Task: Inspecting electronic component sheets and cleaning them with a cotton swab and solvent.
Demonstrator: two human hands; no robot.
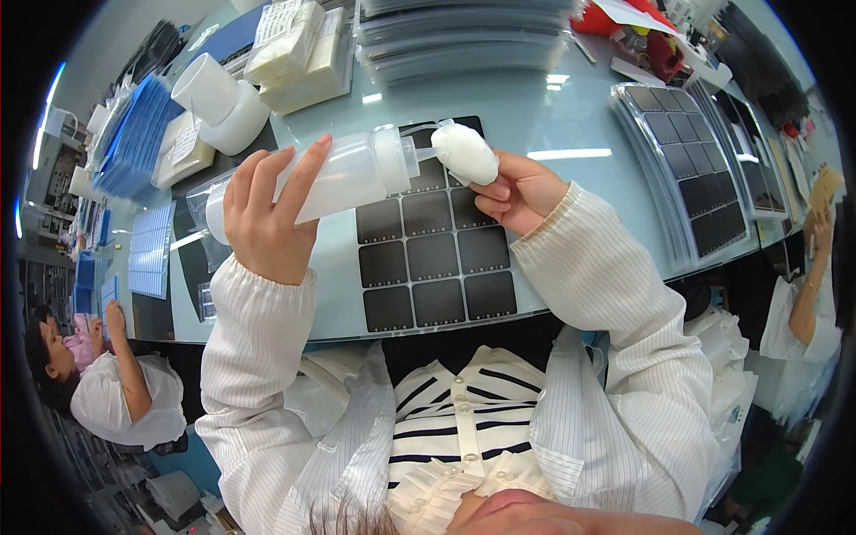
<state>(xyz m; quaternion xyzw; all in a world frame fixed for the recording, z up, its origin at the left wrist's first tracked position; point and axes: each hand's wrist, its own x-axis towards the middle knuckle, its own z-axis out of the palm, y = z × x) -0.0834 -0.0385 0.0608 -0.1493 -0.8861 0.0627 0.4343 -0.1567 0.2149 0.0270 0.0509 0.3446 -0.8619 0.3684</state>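
My left hand (267,214) is wrapped round a translucent plastic squeeze bottle (352,178), which lies tilted nearly on its side in the air. Its thin bent spout points right and reaches a white cotton wad (465,153). The wad is pinched in the fingers of my right hand (522,192), and the spout appears to touch it. Beneath both hands, a sheet of dark rectangular panels (432,254) in a grid lies on the table, its upper part partly covered by the bottle and wad.
Stacked clear-edged sheets (464,49) stand at the back of the pale table (571,125). Another panel stack (687,165) is at right. Wrapped white packs (308,62), a white roll (236,125) and blue sheets (138,134) crowd the left. Co-workers (134,392) sit at both sides.
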